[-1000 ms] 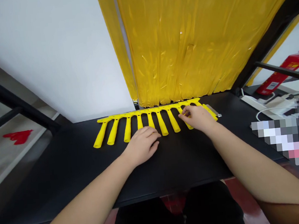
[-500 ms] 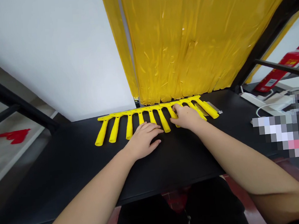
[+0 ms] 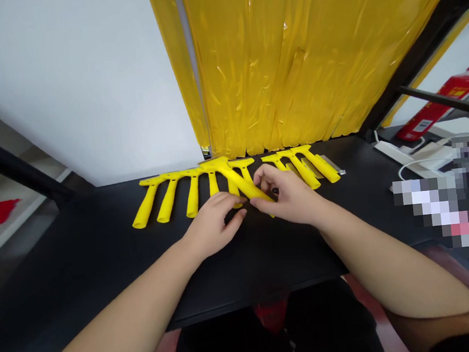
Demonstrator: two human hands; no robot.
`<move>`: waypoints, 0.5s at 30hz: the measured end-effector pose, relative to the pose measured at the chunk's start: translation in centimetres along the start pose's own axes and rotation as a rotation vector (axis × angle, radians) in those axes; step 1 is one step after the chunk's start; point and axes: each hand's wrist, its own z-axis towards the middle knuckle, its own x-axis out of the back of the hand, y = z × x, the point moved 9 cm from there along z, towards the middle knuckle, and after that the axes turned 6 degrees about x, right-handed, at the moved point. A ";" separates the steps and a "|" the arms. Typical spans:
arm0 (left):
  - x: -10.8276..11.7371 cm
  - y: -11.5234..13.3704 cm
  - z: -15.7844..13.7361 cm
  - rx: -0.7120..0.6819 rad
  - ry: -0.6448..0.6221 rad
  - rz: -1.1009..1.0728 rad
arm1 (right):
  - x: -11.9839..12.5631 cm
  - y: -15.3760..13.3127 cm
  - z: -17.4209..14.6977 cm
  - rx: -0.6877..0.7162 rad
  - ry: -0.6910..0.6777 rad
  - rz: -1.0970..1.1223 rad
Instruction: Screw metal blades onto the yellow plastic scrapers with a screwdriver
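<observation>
Yellow T-shaped scrapers (image 3: 194,196) lie in a row on a black tabletop (image 3: 114,265), heads at the back and round hollow handles toward me. My right hand (image 3: 292,197) pinches one yellow scraper (image 3: 238,179) near its handle end. That scraper slants across its neighbours, its head up at the back left. Beside the pinched handle, my left hand (image 3: 208,225) has its thumb and fingers apart, with the fingertips close to a lying scraper's handle. Whether they touch it is unclear. A gap shows in the row left of the right-hand scrapers (image 3: 304,170).
A yellow plastic curtain (image 3: 258,74) and a white panel (image 3: 85,91) stand behind the table. Clear flat pieces (image 3: 333,164) lie by the rightmost scraper. At the right are a red bottle (image 3: 439,103), a white power strip (image 3: 398,157) and a black frame bar (image 3: 451,97).
My right hand has lifted one scraper from the row and brought it left and toward me, tilting it. The left hand has shifted slightly left.
</observation>
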 end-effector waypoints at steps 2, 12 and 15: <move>0.0 -0.6 -0.1 0.088 0.020 -0.172 | -0.7 -1.0 -0.2 0.057 -0.011 -0.024; -1.6 -3.1 -0.9 0.399 0.020 -0.814 | -3.6 -3.4 -1.4 0.224 -0.225 -0.070; -2.0 -3.4 -1.1 0.474 -0.032 -0.843 | -2.6 -3.1 -1.3 0.247 -0.254 -0.018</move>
